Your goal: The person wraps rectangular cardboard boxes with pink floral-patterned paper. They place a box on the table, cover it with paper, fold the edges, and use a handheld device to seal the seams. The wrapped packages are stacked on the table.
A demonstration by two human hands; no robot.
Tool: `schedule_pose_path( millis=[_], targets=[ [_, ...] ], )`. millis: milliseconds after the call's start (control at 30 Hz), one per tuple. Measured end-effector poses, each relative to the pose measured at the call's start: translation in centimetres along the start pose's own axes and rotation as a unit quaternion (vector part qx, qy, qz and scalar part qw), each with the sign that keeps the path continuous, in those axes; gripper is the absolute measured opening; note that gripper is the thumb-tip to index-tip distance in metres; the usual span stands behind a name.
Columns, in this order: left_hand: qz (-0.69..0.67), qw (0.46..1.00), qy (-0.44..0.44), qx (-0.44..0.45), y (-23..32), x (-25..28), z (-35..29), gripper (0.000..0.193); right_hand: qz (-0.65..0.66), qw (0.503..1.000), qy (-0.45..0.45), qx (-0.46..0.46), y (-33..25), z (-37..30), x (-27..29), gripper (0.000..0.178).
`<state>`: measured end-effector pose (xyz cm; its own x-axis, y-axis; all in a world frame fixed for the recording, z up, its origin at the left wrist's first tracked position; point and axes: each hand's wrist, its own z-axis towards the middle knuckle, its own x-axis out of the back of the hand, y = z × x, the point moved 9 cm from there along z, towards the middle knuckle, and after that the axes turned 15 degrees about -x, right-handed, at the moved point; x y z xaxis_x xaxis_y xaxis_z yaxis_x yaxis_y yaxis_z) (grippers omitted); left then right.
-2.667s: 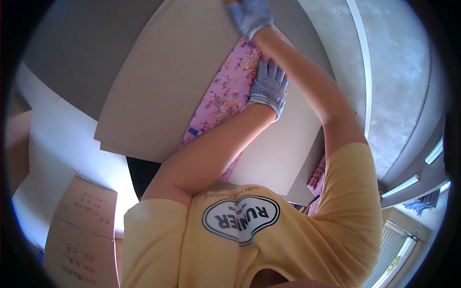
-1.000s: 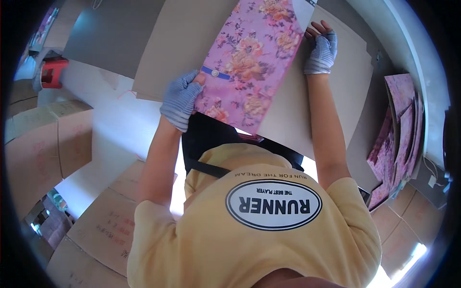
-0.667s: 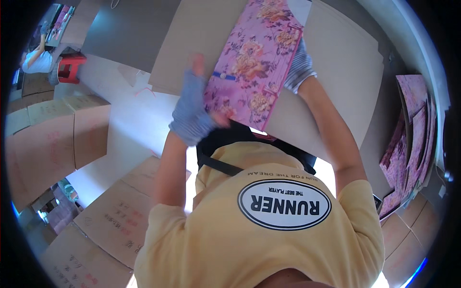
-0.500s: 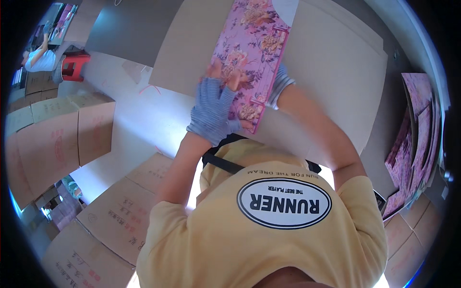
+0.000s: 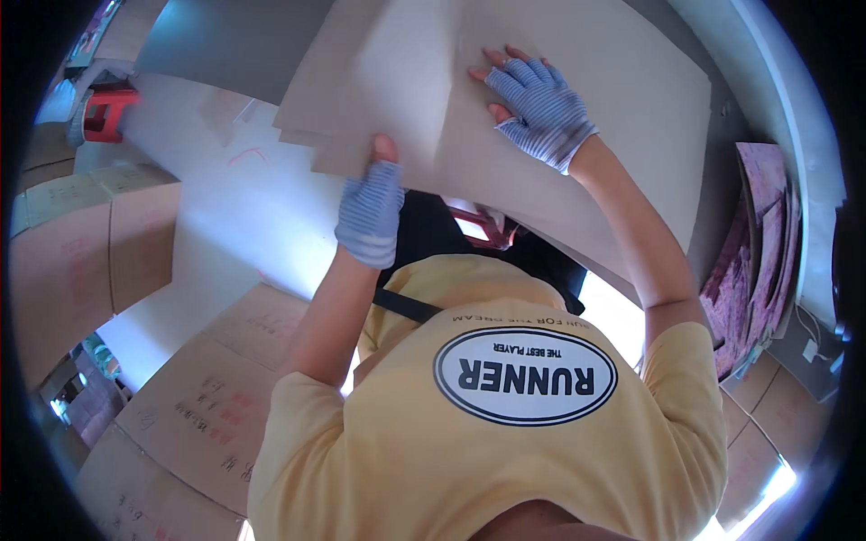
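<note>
A large plain grey-brown cardboard sheet [image 5: 613, 108] lies in front of me, with a bent line running down near its middle. Its left part [image 5: 379, 81] is raised at a slant and catches the light. My left hand [image 5: 372, 212], in a striped fingerless glove, grips the near edge of that left part; the thumb is on top and the fingers are hidden beneath. My right hand [image 5: 541, 104], gloved the same way, rests on the sheet just right of the bend, palm down with fingers spread.
Pink floral panels [image 5: 753, 261] stand bunched at the right, beside a wall. Stacked cardboard cartons [image 5: 86, 252] are on the left, and more cartons [image 5: 198, 397] lie nearer at lower left. A red stool [image 5: 108, 114] stands at far left.
The pink floral folded piece that both hands were on has gone from view. My right hand has come out onto the cardboard; my left hand now grips the cardboard's near edge, its left part lifted.
</note>
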<state>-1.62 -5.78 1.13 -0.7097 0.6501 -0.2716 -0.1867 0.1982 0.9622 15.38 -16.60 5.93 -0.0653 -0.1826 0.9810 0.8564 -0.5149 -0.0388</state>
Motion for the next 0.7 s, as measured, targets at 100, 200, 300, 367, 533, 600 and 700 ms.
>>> schedule_pose_path(
  millis=[100,200,300,367,533,600,700],
  targets=[
    [-0.313,0.936,0.117,0.114,-3.2,0.1,0.2,0.040,0.070,0.997,-0.013,-0.010,-0.8,-0.4,0.7,0.035],
    [-0.241,0.962,0.126,0.034,-1.9,1.1,1.1,0.039,0.085,0.996,0.009,-0.004,-2.7,-0.8,0.7,0.035],
    [-0.211,0.970,0.121,0.002,-1.1,2.4,2.2,0.039,0.072,0.997,0.028,0.008,-2.8,-1.1,0.5,0.035],
    [-0.219,0.967,0.131,0.005,-1.6,3.4,2.8,0.038,0.055,0.998,0.026,0.022,-3.1,-1.2,0.4,0.034],
    [-0.091,0.991,0.085,-0.045,-0.2,3.1,3.1,0.037,0.007,0.998,0.023,0.063,-3.9,-1.5,0.1,0.032],
    [0.040,0.994,0.057,-0.081,1.1,2.7,2.7,0.038,0.022,0.998,0.016,0.058,-3.8,-1.3,0.3,0.033],
    [0.320,0.904,-0.165,-0.231,3.9,-3.0,1.2,0.051,0.019,0.998,-0.005,0.062,-4.0,-1.2,0.5,0.035]
  ],
)
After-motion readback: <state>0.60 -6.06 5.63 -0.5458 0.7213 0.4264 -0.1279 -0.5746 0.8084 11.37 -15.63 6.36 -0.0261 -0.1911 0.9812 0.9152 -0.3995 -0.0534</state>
